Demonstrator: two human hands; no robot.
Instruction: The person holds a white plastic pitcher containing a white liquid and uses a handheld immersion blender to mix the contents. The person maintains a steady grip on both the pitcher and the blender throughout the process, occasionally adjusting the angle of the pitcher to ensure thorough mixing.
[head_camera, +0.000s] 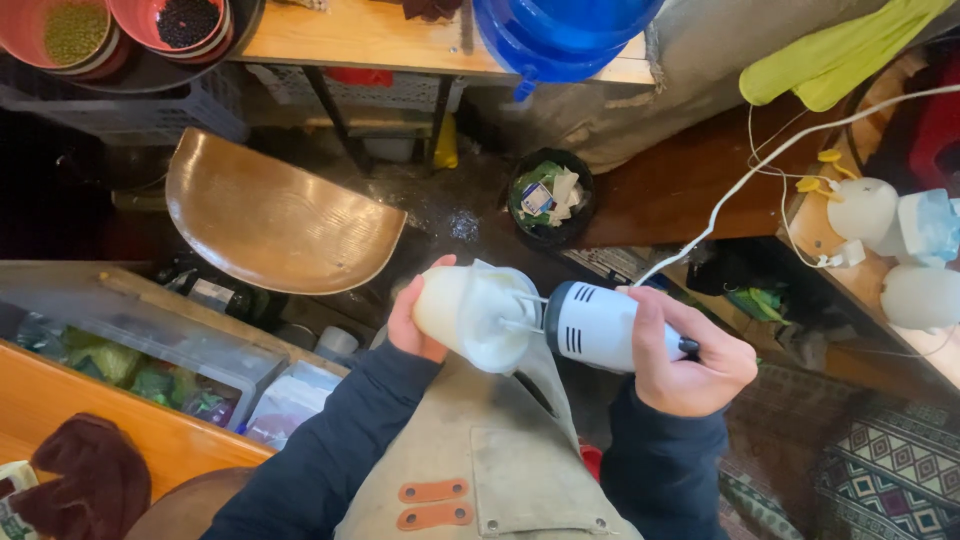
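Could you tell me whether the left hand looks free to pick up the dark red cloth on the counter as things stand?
Probably not: the left hand is wrapped around the plastic cup, while the cloth lies apart.

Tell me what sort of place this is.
Probably a small café or home kitchen work corner. The right hand holds a white electric hand mixer in a cup of white cream gripped by the left hand; bowls of dried beans stand nearby.
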